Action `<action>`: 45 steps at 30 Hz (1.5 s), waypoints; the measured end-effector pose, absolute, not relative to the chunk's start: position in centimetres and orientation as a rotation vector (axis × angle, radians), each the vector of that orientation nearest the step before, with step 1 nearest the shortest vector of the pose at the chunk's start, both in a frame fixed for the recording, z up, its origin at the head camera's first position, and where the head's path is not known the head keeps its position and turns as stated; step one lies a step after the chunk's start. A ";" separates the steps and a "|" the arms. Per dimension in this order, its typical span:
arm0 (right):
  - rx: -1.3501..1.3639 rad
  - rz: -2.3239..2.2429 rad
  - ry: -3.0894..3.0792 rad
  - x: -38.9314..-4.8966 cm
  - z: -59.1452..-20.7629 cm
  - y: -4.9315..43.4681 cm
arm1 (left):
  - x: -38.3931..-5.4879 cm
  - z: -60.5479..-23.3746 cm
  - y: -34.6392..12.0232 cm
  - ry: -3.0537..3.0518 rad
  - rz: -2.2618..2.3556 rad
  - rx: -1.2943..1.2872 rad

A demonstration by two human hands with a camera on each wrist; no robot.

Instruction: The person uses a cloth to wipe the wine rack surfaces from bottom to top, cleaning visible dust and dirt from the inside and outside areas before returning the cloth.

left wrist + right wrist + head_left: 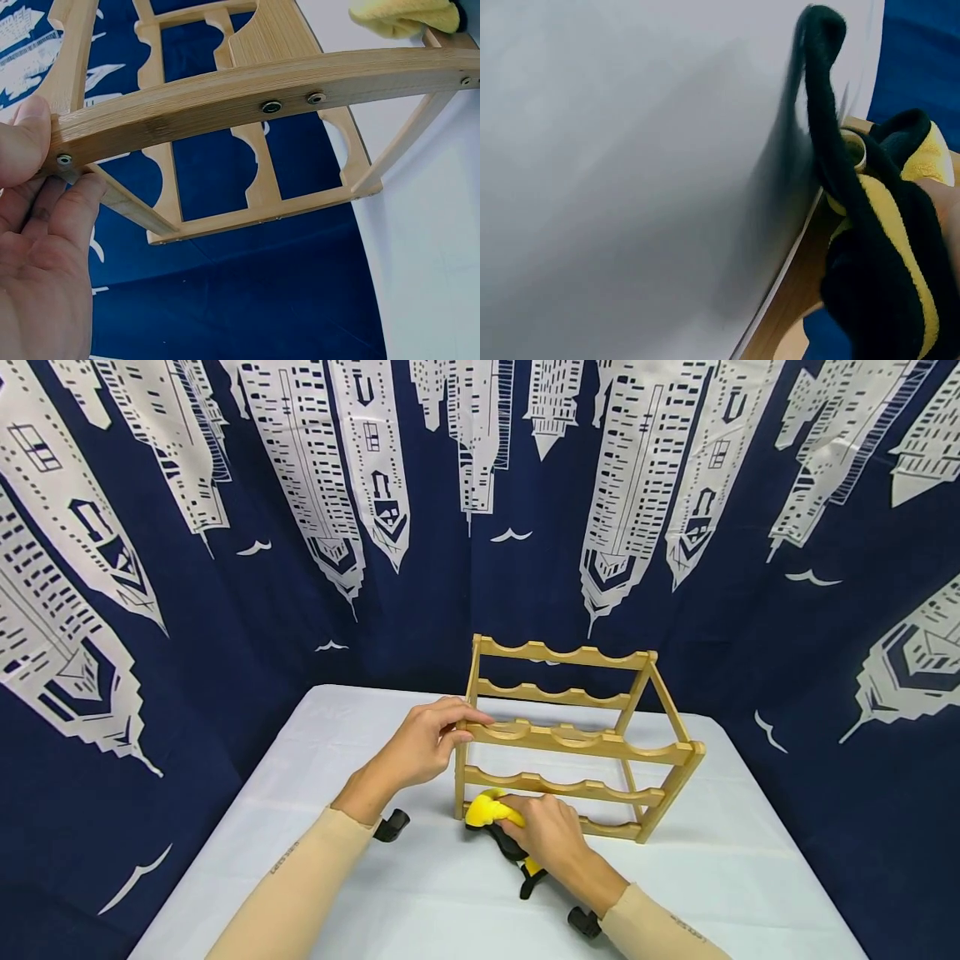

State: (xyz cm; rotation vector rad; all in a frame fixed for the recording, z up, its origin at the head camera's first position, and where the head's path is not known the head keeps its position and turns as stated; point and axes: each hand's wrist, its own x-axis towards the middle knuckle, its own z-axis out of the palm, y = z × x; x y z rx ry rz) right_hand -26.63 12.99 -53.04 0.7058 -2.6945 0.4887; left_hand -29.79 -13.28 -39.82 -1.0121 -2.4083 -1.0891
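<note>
A light wooden wine rack (547, 739) with scalloped rails stands on the white table. My left hand (422, 747) grips its upper front left corner, thumb on one side and fingers on the other; the left wrist view shows this hand (56, 240) at the end of the curved side bar (210, 90). Low at the rack's front, my right hand (551, 835) holds a bunched yellow and black cloth (487, 810) against the bottom rail area. Its dark folds and yellow stripe (894, 225) hang down in the right wrist view, where most of the hand is hidden.
The white tablecloth (337, 743) surrounds the rack. A navy curtain (420, 627) with white skyline prints hangs close behind and at the sides. Small black devices (392, 826) show beside both wrists.
</note>
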 end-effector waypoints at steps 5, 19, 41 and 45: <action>0.675 0.439 -2.670 -26.3 -52.7 14.2 | -29.6 -39.8 -13.0 -2.387 -1.090 -1.023; 0.588 0.367 -2.705 -26.1 -53.2 19.7 | -29.8 -39.7 -14.1 -2.321 -1.035 -1.080; 0.284 0.364 -2.862 -23.8 -52.8 26.6 | -29.7 -39.8 -14.0 -2.274 -1.046 -1.092; 0.308 0.245 -2.839 -23.3 -52.6 27.0 | -29.7 -39.8 -14.0 -2.257 -1.035 -1.100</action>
